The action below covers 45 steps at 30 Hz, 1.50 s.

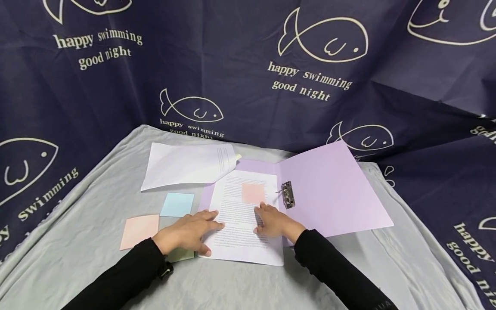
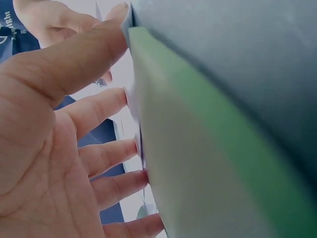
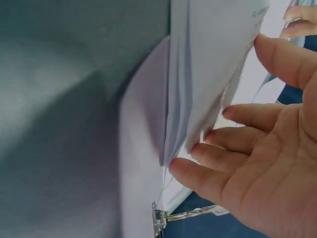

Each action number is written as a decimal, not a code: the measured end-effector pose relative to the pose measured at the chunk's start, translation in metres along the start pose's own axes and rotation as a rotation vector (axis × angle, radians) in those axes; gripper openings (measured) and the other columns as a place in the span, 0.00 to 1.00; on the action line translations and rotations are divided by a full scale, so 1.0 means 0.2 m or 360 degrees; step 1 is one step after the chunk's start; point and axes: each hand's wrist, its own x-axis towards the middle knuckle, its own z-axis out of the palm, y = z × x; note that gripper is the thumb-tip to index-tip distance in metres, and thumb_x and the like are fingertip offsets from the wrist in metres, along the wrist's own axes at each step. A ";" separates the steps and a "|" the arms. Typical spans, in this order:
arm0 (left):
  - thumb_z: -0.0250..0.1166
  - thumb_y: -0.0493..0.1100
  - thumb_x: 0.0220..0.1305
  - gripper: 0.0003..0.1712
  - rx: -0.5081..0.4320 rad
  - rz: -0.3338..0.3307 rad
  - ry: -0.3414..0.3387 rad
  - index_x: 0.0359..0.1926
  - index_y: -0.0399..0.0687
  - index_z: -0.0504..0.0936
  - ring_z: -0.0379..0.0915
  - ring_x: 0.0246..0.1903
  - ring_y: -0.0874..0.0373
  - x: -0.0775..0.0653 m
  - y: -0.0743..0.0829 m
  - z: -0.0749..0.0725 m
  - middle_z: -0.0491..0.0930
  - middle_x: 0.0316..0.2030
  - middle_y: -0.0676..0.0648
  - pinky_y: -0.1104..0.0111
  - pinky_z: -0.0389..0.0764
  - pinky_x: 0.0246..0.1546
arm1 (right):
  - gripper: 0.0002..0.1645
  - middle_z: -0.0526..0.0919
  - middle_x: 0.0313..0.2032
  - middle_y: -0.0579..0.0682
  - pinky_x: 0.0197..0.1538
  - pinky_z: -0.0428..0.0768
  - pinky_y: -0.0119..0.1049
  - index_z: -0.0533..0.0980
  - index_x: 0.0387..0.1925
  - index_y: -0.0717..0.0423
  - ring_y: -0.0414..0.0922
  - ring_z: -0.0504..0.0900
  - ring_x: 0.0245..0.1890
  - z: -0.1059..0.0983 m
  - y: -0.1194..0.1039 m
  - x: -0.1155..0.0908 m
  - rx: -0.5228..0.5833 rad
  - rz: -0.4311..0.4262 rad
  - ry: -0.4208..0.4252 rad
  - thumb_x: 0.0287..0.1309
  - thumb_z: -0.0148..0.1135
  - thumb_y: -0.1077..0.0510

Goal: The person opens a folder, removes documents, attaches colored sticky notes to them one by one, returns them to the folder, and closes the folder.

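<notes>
A stack of printed sheets [image 1: 244,241] lies on the left half of an open lilac folder [image 1: 329,193]. On the top page sits a pink sticky note [image 1: 253,193]. My left hand [image 1: 190,232] rests with spread fingers at the stack's left edge; a green pad [image 2: 198,129] lies just under its wrist. My right hand [image 1: 271,220] touches the page near its right side, below the pink note. In the right wrist view its extended fingertips [image 3: 183,168] meet the paper's edge. The folder's metal clip [image 1: 288,194] has its lever raised beside the stack.
A white sheet [image 1: 186,165] with a curled right end lies at the back left, over the folder's edge. A blue note pad [image 1: 177,204] and a pink note pad [image 1: 140,231] lie left of the folder. Dark fish-print cloth [image 1: 248,51] hangs behind the grey-covered table [image 1: 240,288].
</notes>
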 end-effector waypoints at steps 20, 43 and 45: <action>0.74 0.51 0.43 0.41 -0.0004 -0.0040 0.0029 0.61 0.49 0.73 0.53 0.63 0.39 0.01 0.02 0.02 0.59 0.65 0.38 0.38 0.58 0.50 | 0.56 0.52 0.68 0.63 0.57 0.61 0.58 0.58 0.68 0.56 0.63 0.53 0.65 0.12 -0.01 -0.48 -0.0098 -0.0263 -0.0063 0.40 0.73 0.43; 0.77 0.59 0.33 0.53 -0.0052 -0.0072 -0.0021 0.63 0.49 0.69 0.49 0.64 0.35 0.03 0.02 0.02 0.55 0.66 0.36 0.34 0.55 0.49 | 0.60 0.50 0.68 0.64 0.58 0.61 0.57 0.57 0.69 0.57 0.64 0.50 0.66 0.18 0.02 -0.53 -0.0043 -0.0311 -0.0058 0.35 0.73 0.42; 0.77 0.59 0.33 0.53 -0.0058 -0.0072 -0.0020 0.63 0.48 0.69 0.49 0.64 0.35 0.03 0.02 0.02 0.55 0.66 0.36 0.34 0.55 0.49 | 0.60 0.50 0.68 0.65 0.57 0.61 0.57 0.57 0.69 0.57 0.64 0.50 0.65 0.18 0.02 -0.53 -0.0039 -0.0325 -0.0054 0.35 0.73 0.42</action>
